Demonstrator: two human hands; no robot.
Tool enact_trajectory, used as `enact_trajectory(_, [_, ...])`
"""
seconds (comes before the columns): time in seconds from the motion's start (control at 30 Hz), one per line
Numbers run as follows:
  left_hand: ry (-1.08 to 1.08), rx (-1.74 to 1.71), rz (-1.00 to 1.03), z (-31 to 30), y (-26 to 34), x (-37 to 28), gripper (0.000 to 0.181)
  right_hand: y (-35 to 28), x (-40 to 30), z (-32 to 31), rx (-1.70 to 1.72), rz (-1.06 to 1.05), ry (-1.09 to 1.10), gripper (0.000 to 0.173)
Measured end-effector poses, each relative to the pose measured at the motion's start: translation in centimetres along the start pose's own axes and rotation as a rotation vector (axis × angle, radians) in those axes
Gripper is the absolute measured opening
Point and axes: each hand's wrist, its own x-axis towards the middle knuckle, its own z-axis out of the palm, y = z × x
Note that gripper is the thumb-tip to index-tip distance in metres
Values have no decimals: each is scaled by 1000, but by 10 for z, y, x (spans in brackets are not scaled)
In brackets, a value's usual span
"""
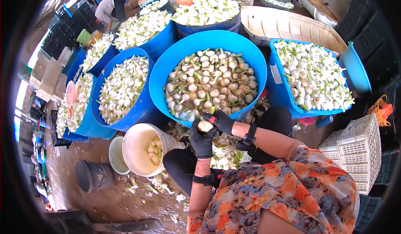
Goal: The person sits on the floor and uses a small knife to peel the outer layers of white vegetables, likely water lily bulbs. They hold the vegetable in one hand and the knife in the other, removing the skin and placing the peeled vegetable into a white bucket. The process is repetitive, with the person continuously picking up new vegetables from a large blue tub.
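My left hand [202, 141], in a black glove, grips a garlic bulb [205, 126] with its stem pointing up. Curled against the bulb's upper right side is my right hand [223, 123], also gloved in black. A small red patch shows at its fingers; whether it is part of a tool cannot be told. Both hands are at the near rim of a round blue tub [208, 39], where many garlic bulbs [225, 82] lie in murky water. Garlic peelings [227, 154] are heaped below my hands, between my knees.
A white bucket [133, 149] with peeled bulbs stands left, beside a dark bucket [94, 176]. Garlic fills a blue tub [120, 121] and a rectangular blue bin [278, 93]. White crates [360, 152] stack at right. Another person [108, 10] bends over far left.
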Motion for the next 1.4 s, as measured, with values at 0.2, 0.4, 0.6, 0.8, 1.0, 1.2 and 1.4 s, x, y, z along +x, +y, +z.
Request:
enact_trajectory(0.2, [-2,-280,-106,-2,5,-9,61,6,-12,-17,-127,-160,-191,30])
enact_trajectory(0.4, [-5,-660,-209,-4,12,-9,47,3,-28,-25,-34,-139,-211,24])
enact_trajectory(0.6, [-280,-1286,-831,-10,20,7,22,-13,-35,-39,-546,-371,-277,28])
enact_trajectory(0.8, [-238,-687,-534,6,27,-9,45,-16,-46,-38,196,-115,-112,32])
enact_trajectory(1.0, [-391,-916,-763,-2,34,-8,57,-5,-48,-37,314,-131,16,26])
enact_trajectory(1.2, [-190,-660,-452,12,29,-9,46,-3,-50,-31,421,-121,54,29])
enact_trajectory(1.4, [-2,-555,-469,10,15,-17,39,-8,-50,-24,131,-176,166,33])
